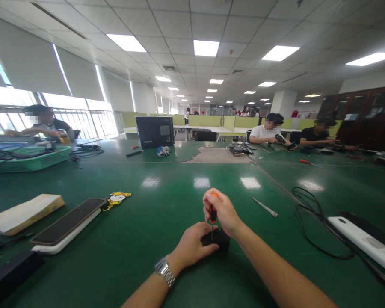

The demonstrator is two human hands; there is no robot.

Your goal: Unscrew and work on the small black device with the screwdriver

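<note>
My right hand (223, 209) grips a screwdriver (213, 214) with an orange and black handle, fingers wrapped round it. The shaft points straight down, its tip meeting the top of a small black box-shaped object (223, 241). My left hand (192, 243), with a metal watch at the wrist, holds that black object against the green table, thumb along the near side and fingers at the far side. What kind of device the black object is I cannot make out. To the right of my hands lies a thin, pale pointed tool (265, 207).
At left are a phone (70, 220) on a white object, a tissue pack (25, 214) and a green basket (32, 160). A white device (364, 241) and black cable (311, 244) lie right. A monitor (154, 131) stands behind. Several people sit round the table (167, 184).
</note>
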